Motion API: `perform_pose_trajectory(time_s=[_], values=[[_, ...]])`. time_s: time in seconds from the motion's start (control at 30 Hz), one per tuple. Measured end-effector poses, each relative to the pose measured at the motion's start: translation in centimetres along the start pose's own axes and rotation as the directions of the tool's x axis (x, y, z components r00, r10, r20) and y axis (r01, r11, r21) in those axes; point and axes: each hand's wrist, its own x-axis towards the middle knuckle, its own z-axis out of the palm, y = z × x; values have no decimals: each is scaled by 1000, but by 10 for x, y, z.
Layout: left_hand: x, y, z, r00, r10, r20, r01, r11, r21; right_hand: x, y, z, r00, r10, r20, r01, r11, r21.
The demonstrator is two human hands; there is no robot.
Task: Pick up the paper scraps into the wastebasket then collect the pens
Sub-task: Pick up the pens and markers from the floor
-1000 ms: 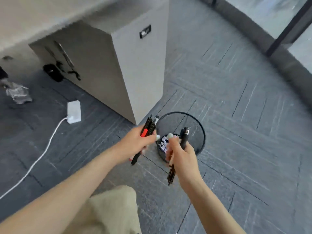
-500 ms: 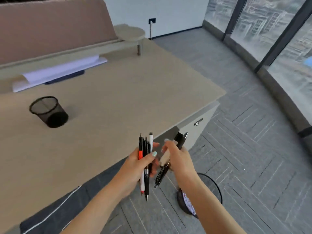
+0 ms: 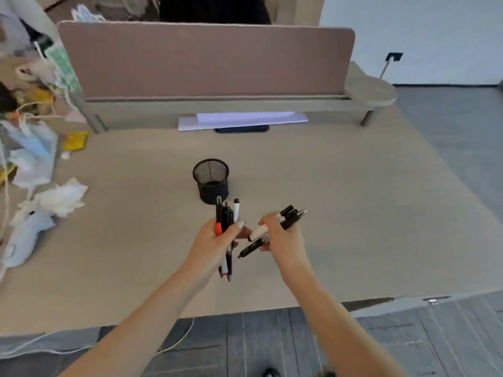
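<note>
Pens, left bunch (image 3: pixel 224 235): several held upright in the left hand (image 3: pixel 215 242), tips up and ends poking out below the palm; one has a red band, one is white with a black cap.
Left hand fingers: curled round the bunch, thumb (image 3: pixel 236 227) pressed across the front.
Pens, right bunch (image 3: pixel 272 231): two or three, probably, lying slanted through the right hand (image 3: pixel 283 240), their upper ends pointing up to the right past the knuckles, lower ends down to the left.
Right hand fingers: clamped on those pens, with a pale barrel and a black one sticking out toward the left hand.
Gap between hands: small; the two bunches sit near each other, whether touching I cannot tell.
Pen cup (image 3: pixel 211 180): black mesh, upright on the desk (image 3: pixel 353 213), just beyond the left bunch.
Desk back: white sheets (image 3: pixel 242 119) under a shelf, below a brown divider (image 3: pixel 206 58).
Desk left edge: crumpled white paper (image 3: pixel 58 198) and mixed clutter.
Floor: grey carpet tiles (image 3: pixel 272 341) with a white cable (image 3: pixel 174 344).
</note>
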Motion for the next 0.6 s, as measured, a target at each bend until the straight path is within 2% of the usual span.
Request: perform_pose_trajectory(time_s=[0.17,0.37,0.5,0.6], values=[[37,22,-11,980,93,-176,-103,993,-48,38,-43,20,977,-175,126,183,982,-52],[118,59,-31,909,242,-339,-286,954,-87,101,-79,64,956,-262,133,281,947,-155],[179,49,-43,936,258,-239,-274,961,-37,147,-72,91,969,-213,129,245,904,-350],[209,15,-54,953,253,-167,-225,959,171,167,-55,110,973,-174,152,226,853,-470]])
